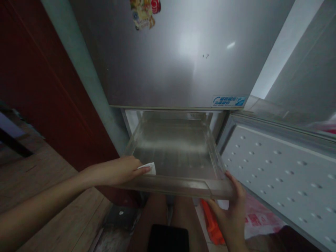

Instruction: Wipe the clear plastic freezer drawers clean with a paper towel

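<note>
A clear plastic fridge drawer (170,187) is pulled out of the lower compartment, with nothing seen lying in it. My left hand (124,170) rests at its front left edge, closed on a folded white tissue (151,168) that pokes out past the thumb. At the front right corner my right hand (233,201) grips the drawer, fingers around the side and thumb underneath the front.
Above is the closed silver upper fridge door (168,70). The lower door (283,171) is swung wide at right. Below lie an orange-red object (212,224) and a pink-white plastic bag (262,217). A dark red wooden panel (52,80) stands left.
</note>
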`<action>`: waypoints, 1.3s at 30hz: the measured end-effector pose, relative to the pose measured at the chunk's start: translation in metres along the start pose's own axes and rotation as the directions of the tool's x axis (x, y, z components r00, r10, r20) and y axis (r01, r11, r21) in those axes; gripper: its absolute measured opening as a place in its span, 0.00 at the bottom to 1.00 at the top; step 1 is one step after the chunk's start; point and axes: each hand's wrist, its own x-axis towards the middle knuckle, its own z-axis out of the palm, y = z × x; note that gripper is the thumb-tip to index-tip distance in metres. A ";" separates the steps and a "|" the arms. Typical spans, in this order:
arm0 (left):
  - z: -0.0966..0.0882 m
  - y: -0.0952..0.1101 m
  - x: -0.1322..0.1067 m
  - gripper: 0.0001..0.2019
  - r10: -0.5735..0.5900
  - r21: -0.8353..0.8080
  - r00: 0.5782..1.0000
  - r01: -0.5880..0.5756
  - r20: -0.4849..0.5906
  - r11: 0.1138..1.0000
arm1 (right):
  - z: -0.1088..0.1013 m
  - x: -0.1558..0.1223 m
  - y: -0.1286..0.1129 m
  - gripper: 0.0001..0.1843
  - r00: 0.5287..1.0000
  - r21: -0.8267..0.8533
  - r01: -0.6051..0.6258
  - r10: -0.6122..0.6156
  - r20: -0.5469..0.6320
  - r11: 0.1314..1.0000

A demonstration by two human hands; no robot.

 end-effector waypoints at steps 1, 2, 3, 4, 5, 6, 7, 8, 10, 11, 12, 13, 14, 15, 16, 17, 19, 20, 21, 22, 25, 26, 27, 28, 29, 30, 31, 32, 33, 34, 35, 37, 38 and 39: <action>-0.001 0.005 0.005 0.37 -0.023 0.034 0.999 0.022 0.023 0.999 | 0.000 0.000 0.000 0.48 1.000 0.000 0.003 -0.003 0.000 1.000; -0.002 0.010 0.010 0.38 -0.040 0.075 0.998 0.036 0.049 0.997 | 0.000 0.000 0.000 0.48 1.000 -0.001 0.005 -0.005 0.000 1.000; -0.003 0.016 0.015 0.38 -0.040 0.113 0.997 0.032 0.072 0.993 | 0.000 -0.001 0.000 0.48 1.000 -0.006 0.005 -0.005 -0.001 1.000; -0.004 0.023 0.020 0.38 -0.020 0.137 0.996 0.007 0.089 0.991 | 0.000 -0.001 0.000 0.48 1.000 -0.009 0.003 -0.003 -0.002 1.000; -0.005 0.030 0.025 0.38 0.007 0.158 0.994 -0.024 0.108 0.987 | 0.000 -0.001 0.001 0.48 1.000 -0.009 0.000 0.000 -0.001 1.000; -0.006 0.037 0.030 0.37 0.033 0.178 0.991 -0.056 0.128 0.983 | 0.000 -0.002 0.001 0.48 1.000 -0.006 0.000 0.000 -0.001 1.000; -0.007 0.044 0.035 0.37 0.060 0.193 0.987 -0.088 0.146 0.977 | -0.001 -0.002 0.001 0.48 1.000 -0.004 -0.001 0.001 0.002 1.000; -0.008 0.052 0.040 0.37 0.081 0.201 0.984 -0.114 0.161 0.973 | -0.001 -0.002 0.001 0.48 1.000 -0.002 0.000 0.000 0.005 1.000; -0.008 0.068 0.050 0.36 0.118 0.188 0.975 -0.153 0.187 0.970 | -0.001 -0.002 0.001 0.48 1.000 0.000 0.003 -0.003 0.007 1.000; -0.007 0.076 0.055 0.36 0.136 0.169 0.972 -0.169 0.192 0.971 | -0.001 -0.002 0.001 0.48 1.000 -0.001 0.002 -0.002 0.007 1.000; -0.005 0.083 0.060 0.36 0.153 0.141 0.969 -0.182 0.194 0.973 | -0.001 -0.002 0.000 0.48 1.000 -0.002 0.000 0.000 0.003 1.000; -0.004 0.090 0.066 0.36 0.172 0.108 0.966 -0.195 0.190 0.975 | -0.001 -0.002 0.000 0.48 1.000 -0.001 -0.002 0.002 0.001 1.000; -0.001 0.096 0.070 0.36 0.196 0.073 0.964 -0.212 0.182 0.975 | 0.000 -0.002 -0.001 0.48 1.000 0.000 -0.002 0.002 0.001 1.000; 0.001 0.101 0.075 0.36 0.220 0.037 0.960 -0.229 0.172 0.973 | 0.000 -0.001 -0.001 0.47 1.000 -0.002 -0.001 0.001 -0.001 1.000; 0.003 0.106 0.079 0.36 0.237 0.004 0.958 -0.241 0.163 0.971 | 0.000 -0.001 -0.002 0.47 1.000 -0.005 0.001 -0.001 -0.002 1.000; 0.005 0.109 0.081 0.36 0.248 -0.024 0.956 -0.247 0.158 0.969 | 0.000 -0.001 -0.002 0.47 1.000 -0.010 0.003 -0.003 -0.003 1.000; 0.008 0.112 0.085 0.35 0.246 -0.059 0.958 -0.240 0.151 0.969 | -0.001 0.000 -0.003 0.47 1.000 -0.015 0.004 -0.005 -0.005 1.000; 0.009 0.113 0.086 0.35 0.240 -0.070 0.959 -0.232 0.150 0.970 | -0.001 0.000 -0.002 0.47 1.000 -0.015 0.007 -0.007 -0.006 1.000; 0.010 0.113 0.087 0.35 0.234 -0.077 0.961 -0.225 0.146 0.971 | -0.001 0.000 -0.002 0.47 1.000 -0.013 0.010 -0.010 -0.006 1.000; 0.011 0.113 0.088 0.35 0.234 -0.090 0.962 -0.223 0.141 0.971 | -0.001 0.000 -0.002 0.47 1.000 -0.013 0.013 -0.013 -0.004 1.000; 0.016 0.116 0.095 0.31 0.291 -0.196 0.944 -0.259 0.155 0.946 | -0.001 0.001 -0.002 0.47 1.000 -0.023 0.018 -0.019 -0.011 1.000; 0.018 0.118 0.098 0.30 0.318 -0.239 0.933 -0.274 0.170 0.931 | -0.001 0.001 -0.002 0.47 1.000 -0.026 0.015 -0.016 -0.013 1.000; 0.020 0.119 0.102 0.28 0.343 -0.273 0.920 -0.286 0.188 0.918 | -0.002 0.001 -0.002 0.47 1.000 -0.027 0.011 -0.012 -0.012 1.000; 0.022 0.120 0.106 0.27 0.361 -0.295 0.909 -0.294 0.207 0.909 | -0.002 0.001 -0.002 0.46 1.000 -0.026 0.006 -0.006 -0.007 1.000; 0.023 0.121 0.109 0.26 0.371 -0.302 0.902 -0.298 0.221 0.905 | -0.002 0.001 -0.002 0.46 1.000 -0.023 -0.001 0.001 0.000 1.000; 0.024 0.120 0.111 0.26 0.375 -0.301 0.899 -0.301 0.228 0.905 | -0.002 0.001 -0.002 0.46 1.000 -0.019 -0.007 0.008 0.008 1.000; 0.025 0.119 0.113 0.26 0.383 -0.303 0.896 -0.309 0.227 0.902 | -0.002 0.001 -0.002 0.47 1.000 -0.015 -0.015 0.015 0.011 1.000; 0.025 0.116 0.113 0.27 0.395 -0.308 0.891 -0.321 0.222 0.896 | -0.002 0.001 -0.002 0.47 1.000 -0.013 -0.020 0.021 0.012 1.000; 0.024 0.112 0.112 0.27 0.409 -0.315 0.887 -0.333 0.214 0.889 | -0.002 0.000 -0.002 0.47 1.000 -0.010 -0.022 0.022 0.011 1.000; 0.022 0.108 0.109 0.27 0.417 -0.322 0.886 -0.341 0.204 0.883 | -0.002 0.000 -0.002 0.46 1.000 -0.008 -0.020 0.020 0.008 1.000; 0.021 0.102 0.106 0.27 0.419 -0.328 0.886 -0.343 0.197 0.880 | -0.002 0.000 -0.002 0.46 1.000 -0.008 -0.017 0.017 0.006 1.000; 0.015 0.088 0.098 0.28 0.406 -0.337 0.892 -0.327 0.197 0.883 | -0.002 -0.001 -0.002 0.46 1.000 -0.010 -0.017 0.017 0.008 1.000; 0.012 0.080 0.092 0.29 0.396 -0.344 0.895 -0.313 0.206 0.885 | -0.002 -0.001 -0.002 0.46 1.000 -0.009 -0.017 0.017 0.009 1.000; 0.008 0.071 0.087 0.29 0.385 -0.351 0.896 -0.296 0.220 0.888 | -0.002 -0.001 -0.002 0.46 1.000 -0.007 -0.017 0.017 0.010 1.000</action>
